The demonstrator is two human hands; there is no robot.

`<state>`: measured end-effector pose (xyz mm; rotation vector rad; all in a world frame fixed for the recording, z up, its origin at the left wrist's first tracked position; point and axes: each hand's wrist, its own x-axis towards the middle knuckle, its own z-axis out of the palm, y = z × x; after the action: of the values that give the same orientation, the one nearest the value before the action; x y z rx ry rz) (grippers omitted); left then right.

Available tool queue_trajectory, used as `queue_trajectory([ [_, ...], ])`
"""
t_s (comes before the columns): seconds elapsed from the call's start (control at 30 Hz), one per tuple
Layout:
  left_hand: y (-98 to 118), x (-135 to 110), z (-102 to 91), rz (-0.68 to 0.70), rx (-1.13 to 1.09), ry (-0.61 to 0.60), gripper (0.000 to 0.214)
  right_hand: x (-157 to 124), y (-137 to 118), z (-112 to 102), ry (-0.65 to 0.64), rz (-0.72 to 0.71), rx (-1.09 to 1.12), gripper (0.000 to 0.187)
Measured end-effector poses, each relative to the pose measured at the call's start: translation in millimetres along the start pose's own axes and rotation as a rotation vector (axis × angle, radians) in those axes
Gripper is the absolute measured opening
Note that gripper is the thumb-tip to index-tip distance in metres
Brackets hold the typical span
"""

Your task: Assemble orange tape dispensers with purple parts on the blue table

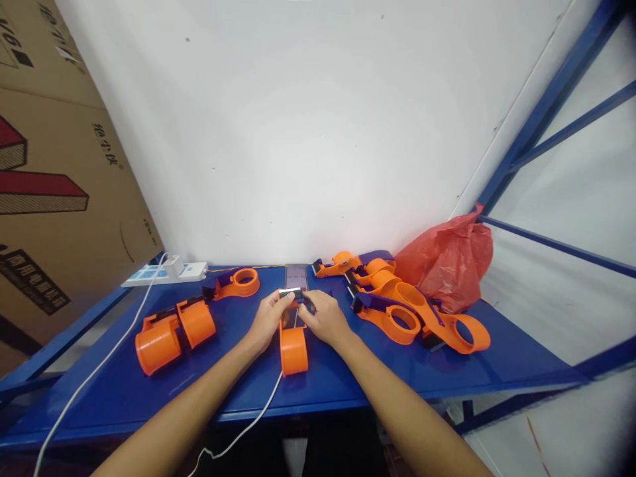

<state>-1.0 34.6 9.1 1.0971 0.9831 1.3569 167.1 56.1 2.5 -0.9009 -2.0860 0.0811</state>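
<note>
Between my hands, at the middle of the blue table, is an orange tape dispenser (294, 350) with its round hub toward me. My left hand (268, 318) grips the dispenser's head from the left, its thumb lying by the toothed metal blade (290, 291). From the right, my right hand (324, 317) closes on the same head with bent fingers; its fingertips are partly hidden. Just behind the head, a phone (297, 275) with a lit screen leans at the table's back edge.
Several orange tape dispensers (397, 321) lie on the right, before a red plastic bag (447, 262). More dispensers (159, 344) are on the left. A white power strip (191, 272) and cable (106, 358) sit at left. A large carton (64, 199) stands beside the blue table (338, 391).
</note>
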Motion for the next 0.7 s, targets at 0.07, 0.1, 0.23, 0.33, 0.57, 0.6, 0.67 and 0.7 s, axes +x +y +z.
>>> queue_trajectory([
  [0.07,-0.4,1.0,-0.4,-0.046,-0.084,0.027,0.047,0.0,1.3,-1.2,-0.010,-0.008,0.019,0.022],
  [0.1,0.0,1.4,-0.4,-0.076,-0.132,0.042,0.046,-0.2,2.1,-1.7,-0.019,-0.022,0.016,0.026],
  [0.23,4.2,1.4,-0.2,-0.191,-0.298,0.063,0.045,-1.2,4.8,-1.7,-0.042,-0.066,-0.051,0.038],
  [0.33,4.9,1.1,-0.7,-0.238,-0.361,0.024,0.040,-1.8,4.9,-0.9,-0.046,-0.086,-0.105,0.039],
  [0.57,0.2,2.1,-3.1,-0.259,-0.387,-0.032,0.036,-4.6,3.9,4.4,-0.062,-0.080,-0.200,0.046],
  [0.6,-0.1,2.1,-3.5,-0.256,-0.378,-0.036,0.036,-5.1,4.0,5.9,-0.055,-0.075,-0.206,0.046],
  [0.67,-0.6,2.0,-4.6,-0.250,-0.351,-0.038,0.036,-6.1,4.3,8.5,-0.050,-0.062,-0.219,0.047],
  [0.7,-1.0,2.0,-5.4,-0.251,-0.340,-0.038,0.036,-6.5,4.3,9.6,-0.054,-0.055,-0.226,0.047],
])
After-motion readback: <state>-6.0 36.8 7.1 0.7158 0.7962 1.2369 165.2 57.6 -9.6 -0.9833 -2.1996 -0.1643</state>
